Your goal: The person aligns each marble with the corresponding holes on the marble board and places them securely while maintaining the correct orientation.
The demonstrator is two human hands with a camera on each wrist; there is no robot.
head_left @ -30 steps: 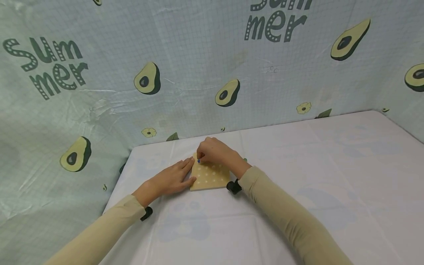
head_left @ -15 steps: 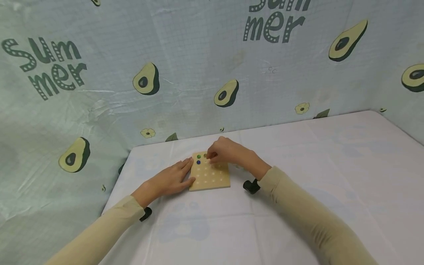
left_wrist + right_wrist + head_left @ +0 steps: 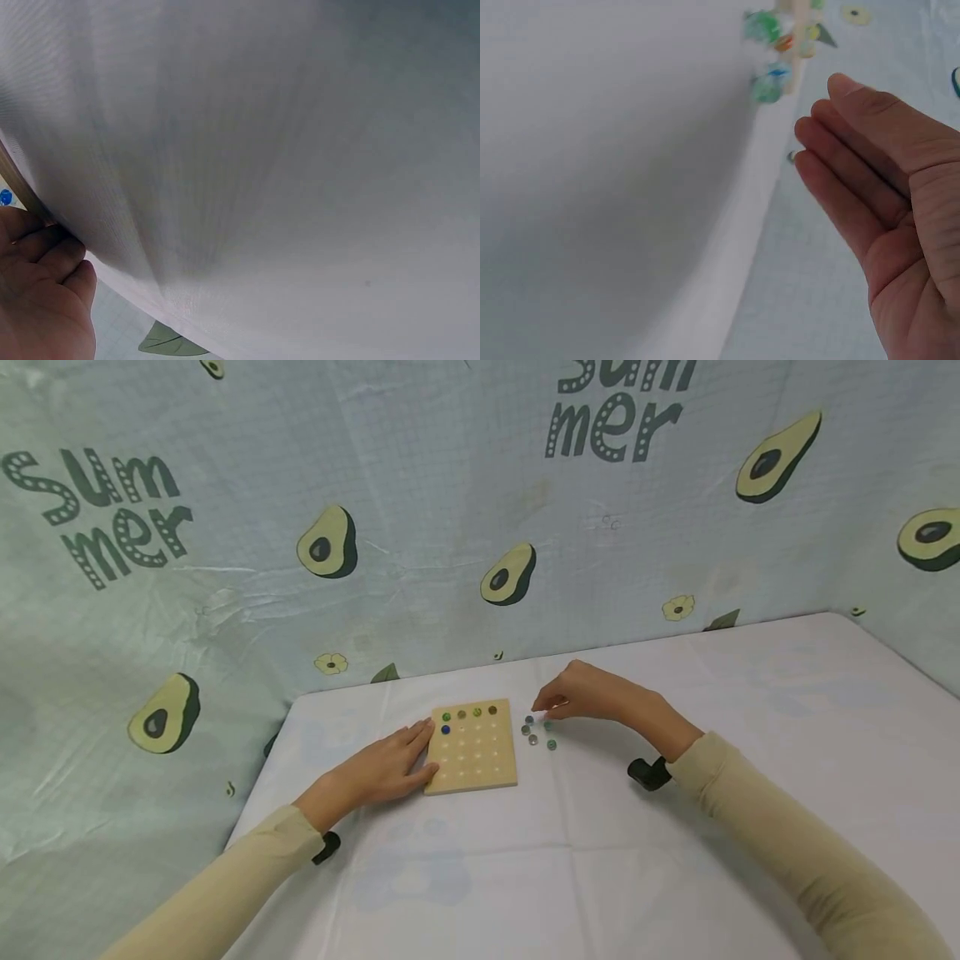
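Note:
A square wooden board (image 3: 471, 762) with rows of shallow dimples lies on the cloth. Its far row bears several green and brown marbles, and a blue marble (image 3: 446, 729) sits below them at the left. My left hand (image 3: 381, 767) rests along the board's left edge, fingers extended and thumb over the near corner. Right of the board is a loose cluster of glass marbles (image 3: 533, 740). My right hand (image 3: 600, 693) hovers at this cluster with fingers bent downward. In the right wrist view its thumb and fingers (image 3: 847, 180) stand apart with nothing between them, and marbles (image 3: 766, 88) show beyond.
A white cloth (image 3: 675, 827) covers the table. Behind it hangs a pale curtain (image 3: 420, 610) printed with avocados and lettering. Each wrist wears a small black camera, such as the right wrist camera (image 3: 649, 773).
My right hand has left the board's far row and moved right to the loose marbles, uncovering the row of marbles on the board. The left hand stays at the board's edge.

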